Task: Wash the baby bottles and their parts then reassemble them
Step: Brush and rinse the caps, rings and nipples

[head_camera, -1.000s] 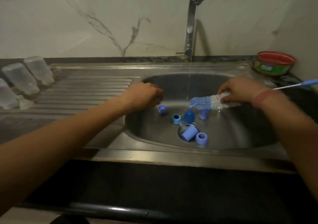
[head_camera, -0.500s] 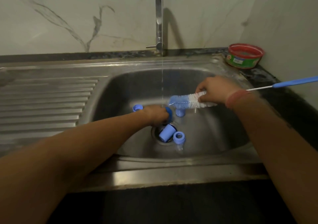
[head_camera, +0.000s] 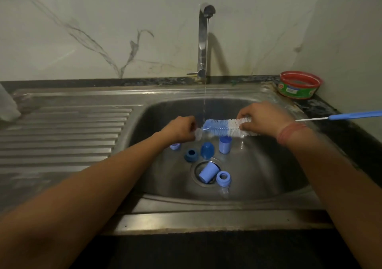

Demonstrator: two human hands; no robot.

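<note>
Only bristly brush [head_camera: 223, 127], clear teat [head_camera: 198, 134]

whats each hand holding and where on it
The right hand grips the bottle brush by its white bristles. The left hand pinches a small clear part, likely a teat; which part of it cannot be told.

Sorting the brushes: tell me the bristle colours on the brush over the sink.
Blue at the tip, white nearer the right hand; brush, head view.

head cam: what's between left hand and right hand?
Head view: the bottle brush head spans the gap from right hand to left hand; the tap stream falls there.
</note>
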